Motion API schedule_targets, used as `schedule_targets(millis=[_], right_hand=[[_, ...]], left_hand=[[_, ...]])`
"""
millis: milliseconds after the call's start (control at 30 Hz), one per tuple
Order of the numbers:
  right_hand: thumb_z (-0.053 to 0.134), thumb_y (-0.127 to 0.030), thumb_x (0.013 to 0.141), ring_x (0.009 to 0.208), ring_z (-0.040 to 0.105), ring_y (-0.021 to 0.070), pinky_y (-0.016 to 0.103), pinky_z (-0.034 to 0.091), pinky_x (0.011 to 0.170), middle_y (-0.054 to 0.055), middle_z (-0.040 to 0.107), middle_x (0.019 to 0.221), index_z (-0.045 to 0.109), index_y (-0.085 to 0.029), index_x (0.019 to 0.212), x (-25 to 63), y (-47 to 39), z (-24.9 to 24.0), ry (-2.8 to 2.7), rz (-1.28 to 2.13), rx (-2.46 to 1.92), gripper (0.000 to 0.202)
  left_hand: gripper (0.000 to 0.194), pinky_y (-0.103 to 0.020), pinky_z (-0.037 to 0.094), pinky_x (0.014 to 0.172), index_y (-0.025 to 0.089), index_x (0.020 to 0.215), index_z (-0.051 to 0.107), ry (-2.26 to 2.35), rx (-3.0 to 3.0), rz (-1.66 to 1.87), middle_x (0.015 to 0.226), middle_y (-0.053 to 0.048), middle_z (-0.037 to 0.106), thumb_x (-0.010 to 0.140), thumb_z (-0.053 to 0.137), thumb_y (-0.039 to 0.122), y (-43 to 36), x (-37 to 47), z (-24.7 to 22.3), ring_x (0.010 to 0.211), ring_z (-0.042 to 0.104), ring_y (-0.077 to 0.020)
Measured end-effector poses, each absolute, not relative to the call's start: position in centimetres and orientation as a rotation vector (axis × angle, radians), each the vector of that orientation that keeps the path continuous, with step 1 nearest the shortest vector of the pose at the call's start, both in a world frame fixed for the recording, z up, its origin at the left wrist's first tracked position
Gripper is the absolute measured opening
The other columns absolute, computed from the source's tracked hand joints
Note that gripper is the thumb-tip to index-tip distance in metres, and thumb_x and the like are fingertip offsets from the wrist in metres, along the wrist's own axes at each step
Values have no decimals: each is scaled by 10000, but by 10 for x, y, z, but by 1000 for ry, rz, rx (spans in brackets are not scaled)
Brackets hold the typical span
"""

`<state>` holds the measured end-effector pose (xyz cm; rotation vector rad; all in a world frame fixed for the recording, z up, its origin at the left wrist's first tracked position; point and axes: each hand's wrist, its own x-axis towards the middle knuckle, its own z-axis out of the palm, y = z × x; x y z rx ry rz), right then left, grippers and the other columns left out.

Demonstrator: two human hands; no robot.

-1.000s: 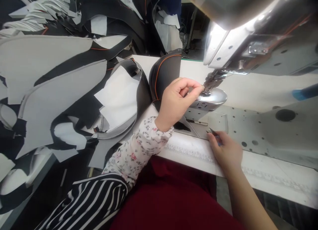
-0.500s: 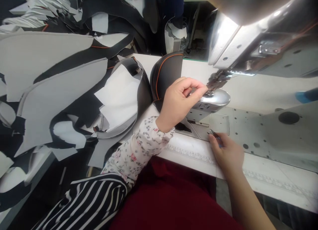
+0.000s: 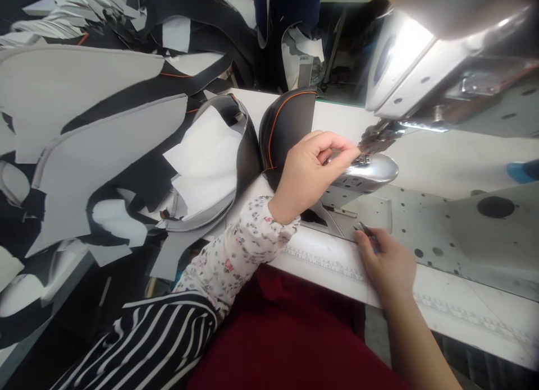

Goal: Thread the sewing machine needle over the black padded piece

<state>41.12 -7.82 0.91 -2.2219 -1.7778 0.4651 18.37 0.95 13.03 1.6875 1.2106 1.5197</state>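
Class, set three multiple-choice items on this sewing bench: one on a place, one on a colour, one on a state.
1. Where is the left hand?
A. on the lap
B. at the needle area of the sewing machine
C. on the fabric pile

2. The stitching on the black curved piece is:
A. orange
B. green
C. white

3. The right hand is:
A. raised, open
B. out of view
C. on the table, holding a small tool

Key: B, fingers pinch beside the needle; A, an orange line edges it; C, the tip juts from its fingers.

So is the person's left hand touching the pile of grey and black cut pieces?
No, the left hand is pinched up by the needle area of the shiny metal sewing machine, apart from the grey and black cut pieces.
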Motion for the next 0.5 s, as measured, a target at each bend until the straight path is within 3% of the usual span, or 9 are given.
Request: schedule_targets(millis=[367, 500], right_hand=[[381, -766, 824, 793, 607, 276, 337, 359, 652, 54, 673, 812, 675, -232, 1008, 411, -78, 9, -1785, 457, -2251, 636], [372, -763, 823, 791, 601, 281, 338, 358, 646, 48, 674, 800, 673, -239, 998, 411, -77, 8, -1786, 449, -2263, 629]], left_hand=[[146, -238, 431, 671, 183, 751, 662, 1188, 1644, 1525, 658, 45, 425, 881, 701, 130, 10, 184, 131, 666, 433, -91], [132, -237, 423, 671, 187, 761, 675, 1187, 1668, 1519, 679, 38, 480, 888, 696, 157, 11, 183, 131, 671, 430, -93]])
